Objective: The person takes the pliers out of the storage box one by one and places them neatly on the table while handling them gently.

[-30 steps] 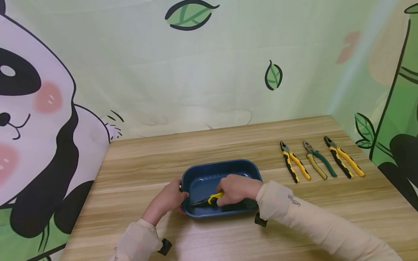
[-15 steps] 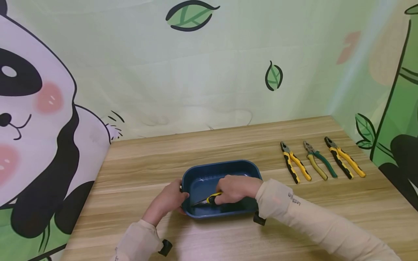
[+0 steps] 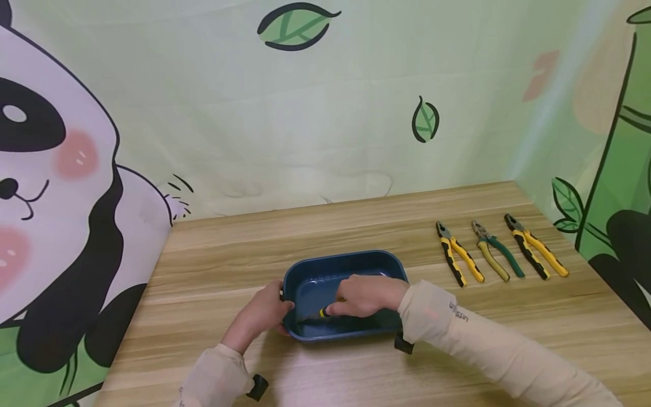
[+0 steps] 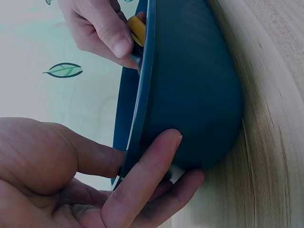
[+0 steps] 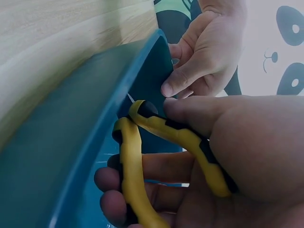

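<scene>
A dark blue oblong box (image 3: 351,336) with rounded corners sits on the wooden table. My left hand (image 3: 264,305) grips its left end, thumb over the rim and other fingers against the outer wall, as the left wrist view shows. Inside the box, my right hand (image 3: 366,295) holds long-nose pliers (image 5: 132,164) with yellow and black handles. In the right wrist view the handles stand spread apart, one against the palm side near the thumb, the other with fingers curled round it. The slim dark nose (image 3: 309,317) points left, low in the box; its tip is close to the left wall.
To the right of the box lie three pliers in a row: yellow-black ones (image 3: 459,254), a pair with olive and green handles (image 3: 495,251), and another yellow-black pair (image 3: 535,246). A printed cloth backdrop (image 3: 325,124) with a panda and leaves rises behind the table.
My right thumb and fingers have shifted slightly left along the pliers and cover more of the yellow handles. My left hand and the box have stayed in place.
</scene>
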The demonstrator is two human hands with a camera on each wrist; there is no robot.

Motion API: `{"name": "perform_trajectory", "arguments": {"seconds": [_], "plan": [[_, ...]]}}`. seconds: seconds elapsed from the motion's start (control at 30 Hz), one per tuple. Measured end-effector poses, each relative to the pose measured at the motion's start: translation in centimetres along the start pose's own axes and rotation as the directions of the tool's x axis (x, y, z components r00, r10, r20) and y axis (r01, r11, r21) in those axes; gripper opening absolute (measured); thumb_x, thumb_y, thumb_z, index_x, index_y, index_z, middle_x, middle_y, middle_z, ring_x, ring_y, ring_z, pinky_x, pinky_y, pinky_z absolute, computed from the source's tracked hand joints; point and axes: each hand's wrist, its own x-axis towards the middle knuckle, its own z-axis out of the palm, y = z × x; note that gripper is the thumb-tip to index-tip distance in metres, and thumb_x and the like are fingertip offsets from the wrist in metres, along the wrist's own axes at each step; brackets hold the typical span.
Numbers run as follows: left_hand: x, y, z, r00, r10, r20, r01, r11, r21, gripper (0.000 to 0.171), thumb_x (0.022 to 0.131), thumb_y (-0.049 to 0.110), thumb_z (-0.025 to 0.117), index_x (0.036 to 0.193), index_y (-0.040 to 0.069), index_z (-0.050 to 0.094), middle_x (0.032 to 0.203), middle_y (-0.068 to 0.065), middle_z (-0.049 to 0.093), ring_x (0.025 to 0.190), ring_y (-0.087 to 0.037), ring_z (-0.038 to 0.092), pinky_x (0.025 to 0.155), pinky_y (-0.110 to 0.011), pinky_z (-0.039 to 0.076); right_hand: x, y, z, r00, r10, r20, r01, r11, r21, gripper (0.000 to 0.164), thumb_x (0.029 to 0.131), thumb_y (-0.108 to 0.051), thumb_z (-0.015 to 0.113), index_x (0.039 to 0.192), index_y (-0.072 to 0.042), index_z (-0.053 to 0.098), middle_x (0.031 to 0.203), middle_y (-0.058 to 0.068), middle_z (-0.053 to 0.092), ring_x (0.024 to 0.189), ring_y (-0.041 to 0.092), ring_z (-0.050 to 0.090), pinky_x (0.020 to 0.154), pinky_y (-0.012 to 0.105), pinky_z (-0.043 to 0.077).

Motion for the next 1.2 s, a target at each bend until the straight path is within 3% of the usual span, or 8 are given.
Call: {"name": "perform_trajectory", "arguments": {"seconds": [0.2, 0.4, 0.73, 0.97, 1.2], "plan": [[0.0, 0.0, 0.0, 1.0, -0.001, 0.0, 0.001, 1.0, -0.001, 0.041, 0.099, -0.008, 0.058, 0.135, -0.018, 0.043, 0.114, -0.035, 0.061, 0.077, -0.037, 0.073, 0.056, -0.041, 0.067, -0.1, 0.0, 0.1, 1.0, -0.01, -0.006, 0.01, 1.0, -0.002, 0.051, 0.105, -0.043, 0.056, 0.064, -0.014, 0.059, 0.055, -0.008, 0.043, 0.05, 0.008, 0.04, 0.047, 0.023, 0.027], [0.0, 0.0, 0.0, 1.0, -0.004, 0.003, 0.004, 1.0, 0.002, 0.04, 0.099, -0.008, 0.058, 0.135, -0.018, 0.042, 0.115, -0.037, 0.061, 0.077, -0.038, 0.073, 0.056, -0.041, 0.067, -0.2, 0.0, 0.3, 1.0, -0.017, -0.014, 0.017, 1.0, 0.002, 0.053, 0.105, -0.044, 0.055, 0.058, -0.019, 0.052, 0.052, -0.009, 0.04, 0.047, 0.008, 0.037, 0.046, 0.022, 0.026], [0.0, 0.0, 0.1, 1.0, -0.006, 0.005, 0.006, 1.0, -0.011, 0.041, 0.099, -0.009, 0.057, 0.136, -0.018, 0.042, 0.112, -0.036, 0.061, 0.078, -0.039, 0.073, 0.056, -0.04, 0.067, -0.8, 0.5, 0.3, 0.999, -0.011, -0.032, 0.012, 0.999, 0.051, 0.054, 0.105, -0.043, 0.056, 0.06, -0.014, 0.055, 0.05, -0.009, 0.038, 0.045, 0.007, 0.034, 0.045, 0.022, 0.024], [-0.1, 0.1, 0.0, 1.0, -0.001, 0.002, 0.001, 1.0, -0.012, 0.04, 0.099, -0.009, 0.057, 0.135, -0.018, 0.043, 0.108, -0.034, 0.062, 0.075, -0.039, 0.073, 0.054, -0.038, 0.067, -1.4, 0.7, -0.3, 1.0, 0.008, -0.028, -0.007, 0.998, 0.06, 0.055, 0.105, -0.044, 0.056, 0.056, -0.021, 0.048, 0.049, -0.009, 0.036, 0.043, 0.007, 0.031, 0.045, 0.023, 0.024], [-0.1, 0.2, 0.0, 1.0, -0.013, 0.006, 0.014, 1.0, -0.016, 0.04, 0.099, -0.009, 0.057, 0.135, -0.018, 0.042, 0.111, -0.035, 0.061, 0.078, -0.039, 0.073, 0.056, -0.04, 0.067, -1.7, 0.5, -0.7, 1.0, 0.007, -0.027, -0.006, 0.998, 0.065, 0.053, 0.105, -0.043, 0.056, 0.058, -0.019, 0.053, 0.049, -0.009, 0.036, 0.043, 0.008, 0.031, 0.044, 0.023, 0.023]]}}
